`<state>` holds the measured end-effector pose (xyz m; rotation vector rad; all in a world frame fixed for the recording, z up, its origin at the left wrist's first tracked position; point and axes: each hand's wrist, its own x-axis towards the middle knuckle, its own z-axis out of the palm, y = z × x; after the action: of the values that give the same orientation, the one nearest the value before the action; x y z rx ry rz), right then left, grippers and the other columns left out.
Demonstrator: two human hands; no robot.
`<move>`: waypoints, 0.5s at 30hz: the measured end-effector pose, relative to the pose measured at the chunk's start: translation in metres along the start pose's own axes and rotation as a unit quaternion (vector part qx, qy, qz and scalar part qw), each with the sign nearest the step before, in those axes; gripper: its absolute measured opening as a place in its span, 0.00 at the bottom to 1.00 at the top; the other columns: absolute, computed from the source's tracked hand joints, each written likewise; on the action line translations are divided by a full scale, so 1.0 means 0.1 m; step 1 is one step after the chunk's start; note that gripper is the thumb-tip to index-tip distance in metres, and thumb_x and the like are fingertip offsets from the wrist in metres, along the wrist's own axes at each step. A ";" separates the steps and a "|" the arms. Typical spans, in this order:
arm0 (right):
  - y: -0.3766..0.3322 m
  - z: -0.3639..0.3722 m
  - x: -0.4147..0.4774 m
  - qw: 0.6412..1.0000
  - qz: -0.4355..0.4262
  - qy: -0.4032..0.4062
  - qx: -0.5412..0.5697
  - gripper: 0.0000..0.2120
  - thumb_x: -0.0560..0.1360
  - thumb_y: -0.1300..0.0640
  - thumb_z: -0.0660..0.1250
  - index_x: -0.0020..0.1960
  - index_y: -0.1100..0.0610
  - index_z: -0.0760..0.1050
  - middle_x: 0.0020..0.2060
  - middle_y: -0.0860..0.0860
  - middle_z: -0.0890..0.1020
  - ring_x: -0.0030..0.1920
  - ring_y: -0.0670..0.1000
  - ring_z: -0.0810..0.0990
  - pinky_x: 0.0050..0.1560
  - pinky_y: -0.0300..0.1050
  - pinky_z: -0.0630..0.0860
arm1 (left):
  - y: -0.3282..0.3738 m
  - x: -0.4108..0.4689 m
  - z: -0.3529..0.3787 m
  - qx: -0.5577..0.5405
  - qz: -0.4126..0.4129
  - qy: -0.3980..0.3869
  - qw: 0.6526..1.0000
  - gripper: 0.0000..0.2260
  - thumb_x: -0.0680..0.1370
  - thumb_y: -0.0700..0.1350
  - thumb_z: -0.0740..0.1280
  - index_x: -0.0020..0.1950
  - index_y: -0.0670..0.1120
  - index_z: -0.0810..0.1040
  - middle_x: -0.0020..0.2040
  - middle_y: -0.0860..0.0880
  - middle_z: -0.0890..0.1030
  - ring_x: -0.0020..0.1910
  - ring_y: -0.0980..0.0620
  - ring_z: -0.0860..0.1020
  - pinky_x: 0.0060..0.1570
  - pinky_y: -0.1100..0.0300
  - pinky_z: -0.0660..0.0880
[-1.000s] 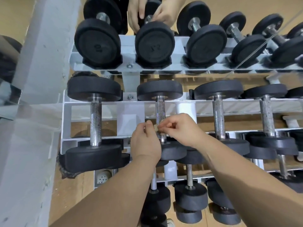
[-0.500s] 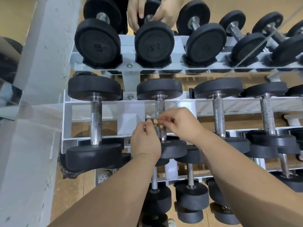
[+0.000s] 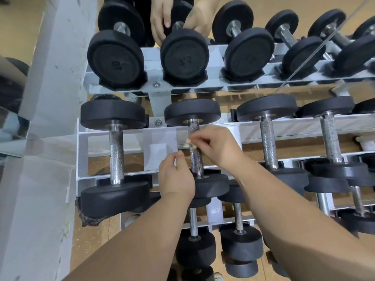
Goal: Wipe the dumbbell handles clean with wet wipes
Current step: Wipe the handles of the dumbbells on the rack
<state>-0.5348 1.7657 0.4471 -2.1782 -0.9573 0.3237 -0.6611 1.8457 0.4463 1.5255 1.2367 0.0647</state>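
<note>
On the middle shelf of the white rack [image 3: 82, 155], reading from our left, the first dumbbell [image 3: 116, 153] lies in its cradle with no hand on it, its knurled bar speckled and dull. Next comes our left hand [image 3: 175, 175], curled just beside the lower end of the handle [image 3: 196, 159] of the second dumbbell. From behind the knuckles we cannot tell whether those fingers hold the bar, a scrap of wipe, or nothing. That handle is the one in work, running away from us between its two black heads, both seated on the rack. Our right hand [image 3: 218, 147] pinches a small pale wad of wet wipe [image 3: 190, 142] between thumb and fingertips and presses it against the upper part of the bar, near the far head. Further right, the neighbouring dumbbell [image 3: 267, 142] rests in its cradle, flecks on its bar. We judge the wad to be the weak point. It covers only a sliver of the knurling, so a stroke could leave the underside dirty, and the rough steel could snag and shred it. A light pinch could also let it slip and drop through the open rails. If we bear down sideways, the dumbbell might roll and nip our left fingers against the near head.
</note>
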 end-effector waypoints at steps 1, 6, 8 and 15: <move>0.00 0.03 0.08 0.999 0.016 0.032 -0.006 0.05 0.76 0.56 0.71 0.49 0.51 0.86 0.41 0.47 0.84 0.44 0.46 0.80 0.50 0.41 0.76 | 0.00 0.00 -0.01 -0.008 -0.003 0.001 1.000 0.16 0.84 0.56 0.55 0.61 0.52 0.78 0.62 0.49 0.78 0.59 0.46 0.75 0.63 0.50 0.71; -0.05 -0.03 0.02 0.996 0.080 -0.009 0.045 0.05 0.75 0.57 0.73 0.49 0.51 0.86 0.38 0.40 0.82 0.41 0.38 0.78 0.47 0.31 0.71 | 0.01 0.00 -0.01 -0.019 -0.011 -0.003 1.000 0.11 0.85 0.56 0.55 0.58 0.58 0.76 0.63 0.52 0.77 0.59 0.48 0.74 0.61 0.54 0.68; -0.06 -0.07 -0.16 0.989 0.084 -0.095 0.074 0.05 0.74 0.59 0.74 0.48 0.52 0.86 0.39 0.43 0.84 0.41 0.42 0.81 0.45 0.35 0.76 | 0.01 0.00 -0.01 -0.014 -0.003 -0.001 1.000 0.10 0.85 0.56 0.55 0.55 0.58 0.76 0.61 0.51 0.78 0.58 0.48 0.75 0.62 0.52 0.70; -0.02 0.04 0.05 0.997 0.059 0.028 0.048 0.05 0.76 0.56 0.71 0.49 0.50 0.85 0.39 0.45 0.82 0.43 0.43 0.78 0.48 0.37 0.74 | 0.04 -0.01 -0.02 -0.018 0.002 0.009 1.000 0.11 0.85 0.54 0.56 0.51 0.56 0.76 0.54 0.50 0.79 0.55 0.47 0.75 0.56 0.56 0.67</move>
<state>-0.5344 1.7725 0.4465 -2.1485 -0.7678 0.3554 -0.6599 1.8471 0.4505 1.4994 1.2402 0.1033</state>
